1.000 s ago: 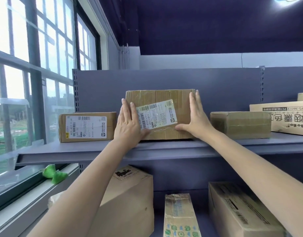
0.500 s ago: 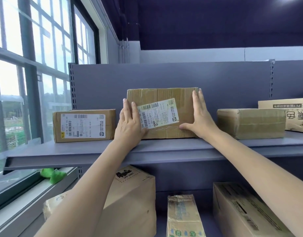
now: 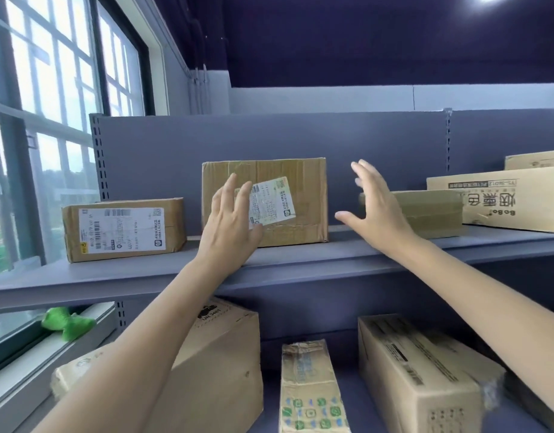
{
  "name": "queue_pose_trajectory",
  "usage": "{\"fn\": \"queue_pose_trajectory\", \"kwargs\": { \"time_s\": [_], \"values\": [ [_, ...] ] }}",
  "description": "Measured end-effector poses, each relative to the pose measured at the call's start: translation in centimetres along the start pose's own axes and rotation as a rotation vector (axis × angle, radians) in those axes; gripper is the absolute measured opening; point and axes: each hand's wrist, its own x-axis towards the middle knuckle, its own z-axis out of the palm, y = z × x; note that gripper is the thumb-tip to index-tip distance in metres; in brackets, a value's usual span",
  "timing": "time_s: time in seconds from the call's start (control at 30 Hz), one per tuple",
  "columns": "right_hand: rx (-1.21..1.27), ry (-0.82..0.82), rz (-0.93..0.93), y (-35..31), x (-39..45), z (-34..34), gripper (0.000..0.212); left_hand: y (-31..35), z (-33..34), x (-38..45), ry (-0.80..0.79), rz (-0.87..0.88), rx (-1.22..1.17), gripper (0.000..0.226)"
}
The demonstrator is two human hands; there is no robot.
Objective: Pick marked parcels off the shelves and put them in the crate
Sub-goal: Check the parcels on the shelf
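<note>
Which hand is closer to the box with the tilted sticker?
Left. The left hand overlaps the box with the tilted sticker at its front; the right hand hangs open off its right side.

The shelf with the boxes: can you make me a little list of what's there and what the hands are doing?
top shelf: five cardboard boxes in view
middle box: upright, tilted white label on front
left box: big white label, lying flat
left hand: fingers straight, in front of the middle box
right hand: open, blurred, off the box's right side, holding nothing
lower shelf: three more boxes
windowsill: green thing
crate: not in view
</note>
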Motion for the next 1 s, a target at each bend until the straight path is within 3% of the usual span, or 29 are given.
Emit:
{"fn": "queue_pose_trajectory", "kwargs": {
  "time_s": [0.17, 0.43, 0.6, 0.73, 0.8, 0.9, 1.0],
  "values": [
    [-0.037, 0.030, 0.010, 4.4, -0.5, -5.0, 0.077, 6.9, 1.8, 0.5, -0.031, 0.039, -0.068, 0.066],
    [-0.062, 0.042, 0.110, 13.0, -1.5, -10.8, 0.073, 16.7, 7.0, 2.6, 0.055, 0.038, -0.169, 0.058],
    [0.048, -0.146, 0.316, 16.5, -2.0, -12.5, 0.080, 20.8, 10.0, 4.2, 0.016, -0.225, -0.265, 0.059],
    [0.083, -0.339, 0.387, 18.0, -1.5, -12.4, 0.087, 22.5, 10.8, 5.2, -0.034, -0.428, -0.228, 0.045],
    [0.097, -0.396, 0.386, 18.1, -1.2, -12.0, 0.080, 22.6, 11.0, 5.4, -0.090, -0.461, -0.174, 0.036],
    [0.078, -0.469, 0.345, 17.8, -1.1, -11.2, 0.052, 22.5, 11.2, 5.4, -0.194, -0.470, -0.111, 0.028],
    [0.128, -0.419, 0.327, 17.7, -1.5, -11.0, 0.041, 22.8, 10.9, 5.2, -0.157, -0.464, -0.161, 0.023]
  ]
}}
